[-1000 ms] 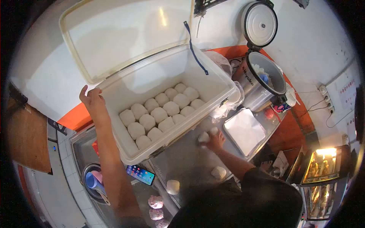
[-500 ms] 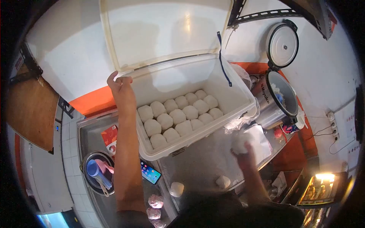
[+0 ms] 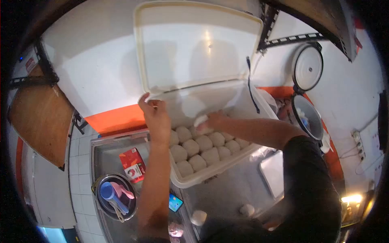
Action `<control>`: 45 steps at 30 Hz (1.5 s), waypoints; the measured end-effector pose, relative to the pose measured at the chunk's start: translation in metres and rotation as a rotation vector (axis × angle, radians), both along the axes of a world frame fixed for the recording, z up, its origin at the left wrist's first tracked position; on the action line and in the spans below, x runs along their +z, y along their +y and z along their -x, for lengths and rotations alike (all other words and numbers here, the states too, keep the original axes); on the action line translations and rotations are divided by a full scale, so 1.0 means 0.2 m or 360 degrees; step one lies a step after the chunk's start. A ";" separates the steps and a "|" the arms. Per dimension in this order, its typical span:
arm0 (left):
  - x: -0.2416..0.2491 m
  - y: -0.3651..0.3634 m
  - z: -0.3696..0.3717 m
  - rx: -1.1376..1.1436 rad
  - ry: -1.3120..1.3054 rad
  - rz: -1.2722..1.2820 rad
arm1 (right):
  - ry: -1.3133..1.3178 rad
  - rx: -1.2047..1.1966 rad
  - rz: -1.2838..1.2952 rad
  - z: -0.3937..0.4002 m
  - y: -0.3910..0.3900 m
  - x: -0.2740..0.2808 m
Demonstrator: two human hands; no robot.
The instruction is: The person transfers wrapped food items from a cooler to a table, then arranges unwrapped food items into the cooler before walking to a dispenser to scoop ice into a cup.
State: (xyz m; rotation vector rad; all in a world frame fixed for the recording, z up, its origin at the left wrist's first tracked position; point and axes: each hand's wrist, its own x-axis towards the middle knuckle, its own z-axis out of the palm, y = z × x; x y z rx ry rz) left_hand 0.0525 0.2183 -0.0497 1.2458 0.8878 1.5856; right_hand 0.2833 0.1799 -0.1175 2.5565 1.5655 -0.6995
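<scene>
A white plastic box (image 3: pixel 190 180) stands with its lid (image 3: pixel 198 44) raised against the wall. Rows of white balls (image 3: pixel 203 142), rice or dough, cover its floor. At the box's back left corner, by the lid's lower edge, my left hand (image 3: pixel 156 111) has curled fingers, apparently gripping the box there. My right hand (image 3: pixel 214 120) reaches inside over the back row and holds a white ball (image 3: pixel 200 120) at its fingertips. Two more loose balls lie on the metal table in front, one left (image 3: pixel 198 218) and a blurred one right (image 3: pixel 247 209).
Right of the box stands an open rice cooker (image 3: pixel 308 117), lid up. Left are a red carton (image 3: pixel 132 164) and a metal bowl (image 3: pixel 129 188) holding scoops. A phone (image 3: pixel 175 202) and pinkish wrapped lumps (image 3: pixel 175 229) lie near my left forearm. A white sheet (image 3: pixel 272 172) lies right.
My right hand has moved from the table's right side into the box, carrying a white ball. My left hand stays at the box's corner. The view has shifted.
</scene>
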 end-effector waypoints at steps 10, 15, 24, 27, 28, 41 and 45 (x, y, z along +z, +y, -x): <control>0.04 -0.03 0.01 -0.0044 -0.0031 0.0136 | 0.0496 0.0183 0.0192 -0.11 0.10 -0.25; 0.05 -0.03 0.00 -0.0037 -0.0025 0.0008 | 0.0814 0.0124 -0.0488 -0.19 -0.37 0.37; -0.24 0.34 0.12 0.0441 0.1395 -0.0815 | 0.0594 -0.0238 -0.0628 0.08 -2.35 -0.71; -0.08 0.17 0.02 -0.0003 0.0241 0.0087 | 0.0362 -0.0176 -0.0252 0.16 -2.60 -0.98; -0.13 0.23 0.04 0.0002 0.0321 -0.0018 | 0.0331 -0.0146 -0.0200 0.21 -2.60 -1.01; -0.11 0.23 0.03 -0.0053 0.0194 -0.0071 | 0.0685 -0.0132 -0.0072 0.94 -2.13 -1.33; -0.08 0.19 0.02 0.0011 0.0308 -0.0050 | 0.0844 -0.0554 -0.0012 1.07 -2.00 -1.04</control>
